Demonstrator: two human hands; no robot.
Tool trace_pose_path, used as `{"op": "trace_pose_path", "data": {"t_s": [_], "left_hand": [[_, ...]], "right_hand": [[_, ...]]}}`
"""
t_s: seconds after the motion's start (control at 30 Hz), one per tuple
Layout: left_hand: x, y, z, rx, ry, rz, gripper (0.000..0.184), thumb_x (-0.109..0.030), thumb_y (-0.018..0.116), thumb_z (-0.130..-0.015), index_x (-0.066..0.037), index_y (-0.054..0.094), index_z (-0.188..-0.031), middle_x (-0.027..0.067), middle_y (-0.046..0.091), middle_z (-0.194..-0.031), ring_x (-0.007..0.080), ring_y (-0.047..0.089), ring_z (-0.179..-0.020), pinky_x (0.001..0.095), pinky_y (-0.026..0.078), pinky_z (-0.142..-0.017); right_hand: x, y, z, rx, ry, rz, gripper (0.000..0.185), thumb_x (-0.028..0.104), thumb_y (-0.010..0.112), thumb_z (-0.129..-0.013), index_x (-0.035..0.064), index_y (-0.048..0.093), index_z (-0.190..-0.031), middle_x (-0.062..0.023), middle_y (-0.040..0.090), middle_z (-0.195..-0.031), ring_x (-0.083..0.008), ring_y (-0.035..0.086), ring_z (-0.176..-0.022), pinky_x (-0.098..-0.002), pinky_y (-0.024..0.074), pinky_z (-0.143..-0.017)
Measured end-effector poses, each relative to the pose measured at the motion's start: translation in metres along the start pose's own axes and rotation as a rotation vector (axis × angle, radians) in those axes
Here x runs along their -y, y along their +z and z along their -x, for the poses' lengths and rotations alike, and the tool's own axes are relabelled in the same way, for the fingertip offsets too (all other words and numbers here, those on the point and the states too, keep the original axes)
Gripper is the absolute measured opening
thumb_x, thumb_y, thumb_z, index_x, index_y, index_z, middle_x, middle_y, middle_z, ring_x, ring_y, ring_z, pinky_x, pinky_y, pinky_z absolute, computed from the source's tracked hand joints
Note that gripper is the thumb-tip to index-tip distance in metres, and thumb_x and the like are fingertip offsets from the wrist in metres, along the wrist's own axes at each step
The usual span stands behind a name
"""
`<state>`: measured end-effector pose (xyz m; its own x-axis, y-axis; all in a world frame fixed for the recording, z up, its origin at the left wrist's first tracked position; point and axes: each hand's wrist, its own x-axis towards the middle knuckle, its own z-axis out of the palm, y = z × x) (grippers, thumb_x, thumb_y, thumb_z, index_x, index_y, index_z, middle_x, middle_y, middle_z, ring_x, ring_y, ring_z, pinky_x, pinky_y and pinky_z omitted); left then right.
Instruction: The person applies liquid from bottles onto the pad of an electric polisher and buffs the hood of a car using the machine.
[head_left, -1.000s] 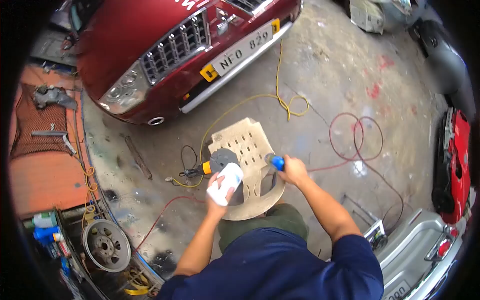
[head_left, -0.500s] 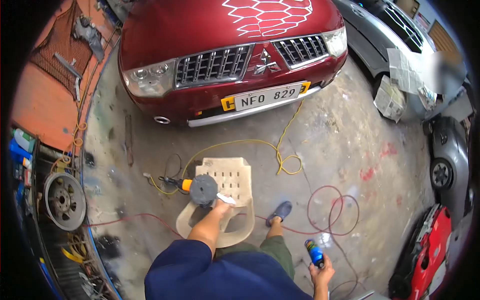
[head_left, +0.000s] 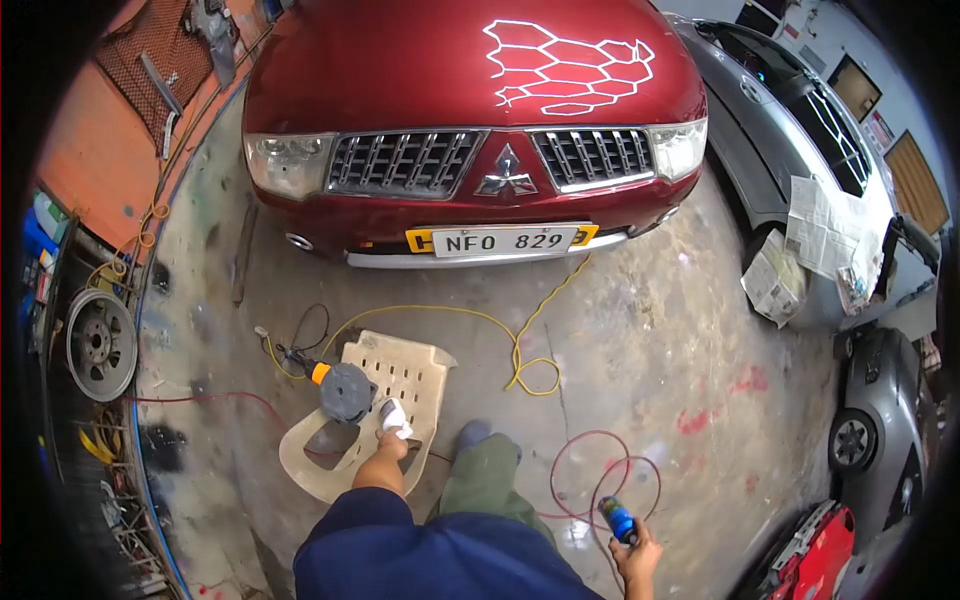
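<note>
My left hand point(head_left: 392, 443) is closed around a small white object point(head_left: 396, 418) with a greyish upper end, too small to identify surely. It is above a beige plastic chair point(head_left: 410, 365) with slots in it. Next to that hand, a power polisher point(head_left: 347, 392) with a round dark grey pad and an orange collar rests on the chair. Out to the right, my right hand point(head_left: 640, 560) grips a blue bottle point(head_left: 618, 520) with a dark top, tilted over the floor.
A red car point(head_left: 480, 90) stands in front. Yellow cord point(head_left: 517, 350) and red hose point(head_left: 655, 490) loop over the floor. A wheel rim point(head_left: 100, 345) is at left; a silver car with newspaper point(head_left: 815, 225) and a red car part point(head_left: 815, 560) are at right.
My view has lifted and shifted, so the red car shows more. My legs have stepped closer to the chair. Both hands still hold the same things.
</note>
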<state>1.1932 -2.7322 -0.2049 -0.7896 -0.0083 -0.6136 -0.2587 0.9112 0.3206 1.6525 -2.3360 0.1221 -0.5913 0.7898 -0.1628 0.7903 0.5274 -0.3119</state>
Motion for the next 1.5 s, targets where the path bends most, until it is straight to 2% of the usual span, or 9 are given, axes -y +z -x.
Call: {"op": "trace_pose_path", "data": {"t_s": [0.27,0.37,0.5,0.9,1.13,1.23,1.37,1.4,1.5], "left_hand": [[-0.099,0.024,0.038,0.063,0.273,-0.060,0.076,-0.045,0.080,-0.090,-0.001,0.057,-0.149,0.0294,0.065,-0.140,0.0440,0.063,-0.132,0.0502,0.050,-0.112],[-0.244,-0.054,0.145,0.281,0.887,0.259,0.107,-0.041,0.096,-0.073,-0.011,0.042,-0.161,0.0242,0.024,-0.173,0.0438,0.034,-0.157,0.0522,0.036,-0.125],[-0.341,-0.079,0.221,0.254,1.398,0.448,0.092,-0.032,0.099,-0.068,-0.009,0.056,-0.146,0.0184,0.058,-0.149,0.0408,0.058,-0.138,0.0496,0.048,-0.113],[-0.331,-0.173,0.166,0.305,0.918,0.806,0.065,-0.023,0.094,-0.067,-0.004,0.063,-0.121,0.0123,0.070,-0.103,0.0271,0.069,-0.090,0.0402,0.055,-0.087],[-0.320,-0.221,0.149,0.066,0.689,1.315,0.066,-0.028,0.087,-0.088,-0.002,0.057,-0.141,0.0155,0.073,-0.126,0.0265,0.072,-0.116,0.0401,0.056,-0.102],[-0.304,-0.199,0.137,0.086,0.351,1.910,0.054,-0.033,0.065,-0.110,-0.003,0.049,-0.151,0.0108,0.067,-0.139,0.0194,0.063,-0.128,0.0392,0.050,-0.111],[-0.298,-0.214,0.119,-0.321,0.267,1.893,0.052,-0.030,0.050,-0.116,-0.002,0.040,-0.159,0.0158,0.057,-0.155,0.0232,0.058,-0.138,0.0410,0.047,-0.116],[-0.298,-0.214,0.111,-0.396,0.237,1.930,0.052,-0.030,0.047,-0.117,-0.002,0.039,-0.160,0.0162,0.055,-0.158,0.0236,0.057,-0.139,0.0414,0.046,-0.117],[-0.264,-0.223,0.074,-0.552,0.350,2.396,0.050,-0.028,0.048,-0.117,-0.003,0.037,-0.158,0.0157,0.057,-0.153,0.0241,0.057,-0.139,0.0424,0.045,-0.119]], "right_hand": [[0.104,-0.046,-0.105,-0.104,-0.338,-0.202,0.066,0.030,0.091,-0.067,0.0060,0.073,-0.125,-0.0180,0.071,-0.106,-0.0394,0.072,-0.095,-0.0469,0.0587,-0.083],[0.165,-0.067,-0.131,-0.117,-0.433,-0.267,0.065,0.029,0.092,-0.066,0.0064,0.074,-0.124,-0.0150,0.069,-0.101,-0.0362,0.070,-0.090,-0.0449,0.0571,-0.080],[0.238,-0.086,-0.161,-0.030,-0.523,-0.371,0.063,0.027,0.093,-0.067,0.0059,0.075,-0.124,-0.0140,0.067,-0.099,-0.0330,0.069,-0.089,-0.0436,0.0563,-0.079],[0.411,-0.048,-0.283,0.440,-0.767,-0.846,0.019,0.015,0.068,-0.102,-0.0007,0.077,-0.104,-0.0150,0.071,-0.104,-0.0317,0.068,-0.104,-0.0417,0.0519,-0.098],[0.482,0.026,-0.316,0.912,-0.897,-0.876,0.109,0.068,0.075,-0.091,0.0037,0.031,-0.168,-0.0181,0.045,-0.159,-0.0312,0.053,-0.139,-0.0441,0.0495,-0.106],[0.466,0.076,-0.303,1.146,-0.827,-0.770,0.117,0.049,0.091,-0.085,0.0031,0.023,-0.170,-0.0192,0.041,-0.162,-0.0327,0.049,-0.144,-0.0479,0.0447,-0.116],[0.490,0.103,-0.297,1.296,-0.182,-0.969,0.085,0.027,0.089,-0.089,0.0007,0.042,-0.155,-0.0179,0.068,-0.130,-0.0264,0.074,-0.102,-0.0346,0.0611,-0.085],[0.508,0.115,-0.298,1.264,-0.212,-1.084,0.065,0.023,0.085,-0.090,0.0026,0.051,-0.143,-0.0121,0.072,-0.109,-0.0190,0.070,-0.073,-0.0305,0.0578,-0.064],[0.553,0.153,-0.340,1.405,-0.352,-1.047,0.056,0.036,0.082,-0.093,0.0034,0.061,-0.133,-0.0073,0.073,-0.110,-0.0144,0.065,-0.076,-0.0282,0.0511,-0.062]]}}
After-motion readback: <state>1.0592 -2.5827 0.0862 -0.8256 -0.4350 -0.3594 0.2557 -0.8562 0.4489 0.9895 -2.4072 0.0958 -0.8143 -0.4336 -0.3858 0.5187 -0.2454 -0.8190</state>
